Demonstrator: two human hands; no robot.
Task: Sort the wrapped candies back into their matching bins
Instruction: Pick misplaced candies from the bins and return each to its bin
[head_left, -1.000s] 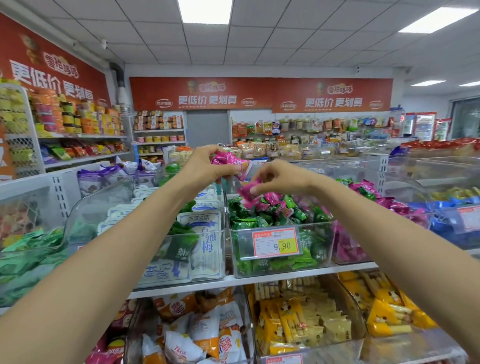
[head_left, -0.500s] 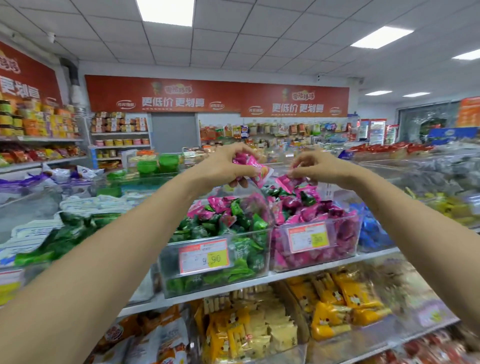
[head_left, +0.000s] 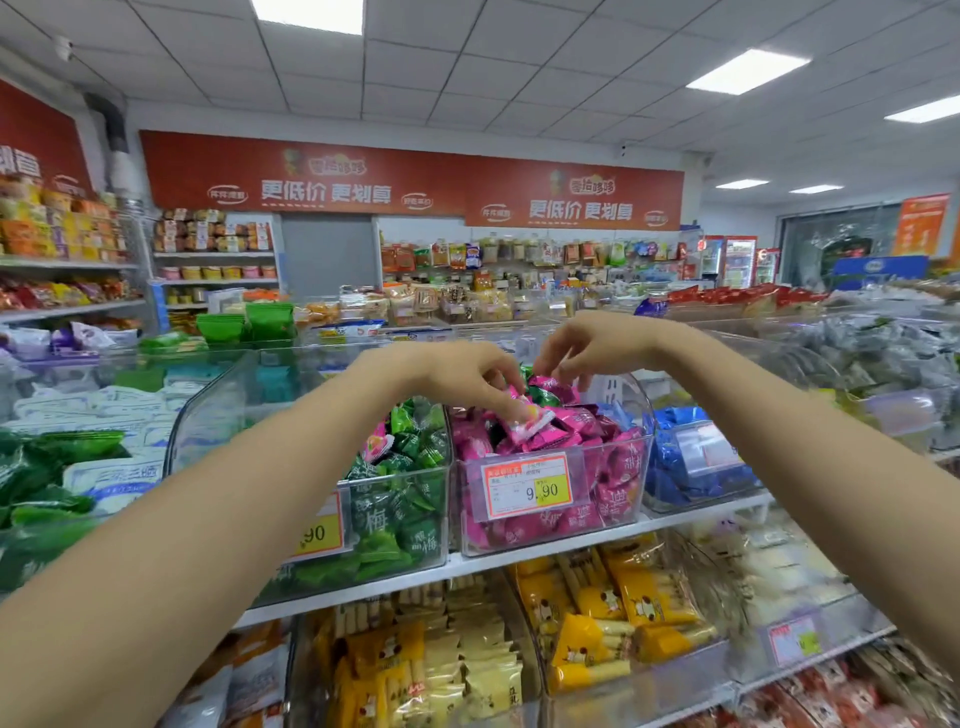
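Snack-shop aisle, white ceiling panels and red banners (head_left: 410, 176) far behind; up close, a white shelf (head_left: 571, 543) carrying a row of clear bins. Sorting judged partly done, not finished: pink bin (head_left: 618, 493), directly below both hands, heaped mostly with pink wrappers, yet with a green candy (head_left: 541, 397) lying on top near its back, just beneath the right hand's fingertips; green bin (head_left: 415, 519), below and to the left of the left hand, mostly green, but with a stray pink candy (head_left: 376, 446) on its pile. Left to do, by that reading: green one over to the green bin, stray pink one over to the pink bin, plus anything else hidden deeper in the heaps. Left hand (head_left: 467, 376) stretched across from the green bin's side, fingers curled down, thumb and fingertips pinched on a pink candy (head_left: 532, 423) held low over the front of the pink heap, touching it or just above, impossible to tell which. Right hand (head_left: 592, 345) just beyond and to the right of the left one, palm down, fingers loosely spread and drooping toward the back of the pink heap; nothing visibly gripped, tips at or just over the wrappers. Blue bin (head_left: 696, 467) further right of the right hand, touched by neither.
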